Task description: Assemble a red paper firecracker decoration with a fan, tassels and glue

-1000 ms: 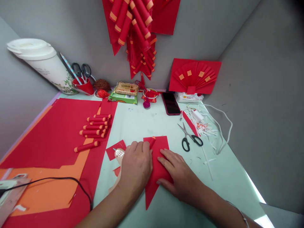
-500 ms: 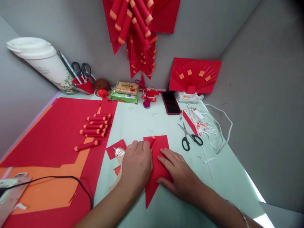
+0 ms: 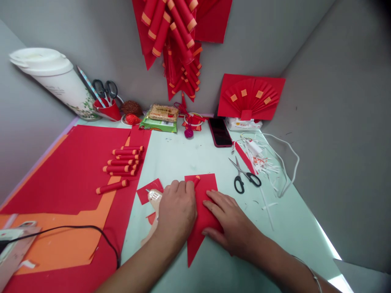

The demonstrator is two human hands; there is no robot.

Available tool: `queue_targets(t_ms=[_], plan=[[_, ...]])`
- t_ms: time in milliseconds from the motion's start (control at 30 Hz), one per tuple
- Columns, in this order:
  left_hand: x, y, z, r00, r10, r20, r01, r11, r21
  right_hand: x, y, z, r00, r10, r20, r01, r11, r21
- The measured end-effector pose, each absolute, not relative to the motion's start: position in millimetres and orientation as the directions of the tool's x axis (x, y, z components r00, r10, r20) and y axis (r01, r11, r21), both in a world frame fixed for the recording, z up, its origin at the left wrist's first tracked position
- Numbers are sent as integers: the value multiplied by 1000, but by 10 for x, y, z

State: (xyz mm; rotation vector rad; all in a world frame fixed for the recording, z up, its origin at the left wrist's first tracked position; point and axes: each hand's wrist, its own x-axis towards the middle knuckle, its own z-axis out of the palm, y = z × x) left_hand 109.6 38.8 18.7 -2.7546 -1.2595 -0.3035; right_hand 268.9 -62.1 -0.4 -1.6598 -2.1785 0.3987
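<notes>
A pointed red card (image 3: pixel 200 236) lies on the pale green table. My left hand (image 3: pixel 180 207) is closed, its curled fingers over a small red paper roll (image 3: pixel 197 179) with an orange end. Only the roll's upper end shows at the card's left side; the hand hides the rest. Fingers spread, my right hand (image 3: pixel 227 219) rests open on the card's right side. Just left of my left hand is a whitish glue gun (image 3: pixel 155 196), partly hidden by the hand and forearm. Beneath its nozzle is a red paper scrap (image 3: pixel 143 194).
Several red paper rolls (image 3: pixel 124 162) lie on red and orange sheets at left. Scissors (image 3: pixel 242 175), a phone (image 3: pixel 220 132) and paper shreds (image 3: pixel 261 160) are at right. A black cable (image 3: pixel 70 226) crosses the sheets. Firecracker decorations (image 3: pixel 171 28) hang on the back wall.
</notes>
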Motion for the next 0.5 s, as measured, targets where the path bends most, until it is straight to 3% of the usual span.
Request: queue_targets(t_ms=[333, 500], plan=[[1099, 393, 158, 638, 732, 238, 755, -655, -9, 2767, -255, 154, -198, 966, 166, 848, 254, -465], [1106, 404, 167, 646, 725, 239, 750, -661, -23, 2753, -99, 41, -215, 957, 194, 873, 278, -402]])
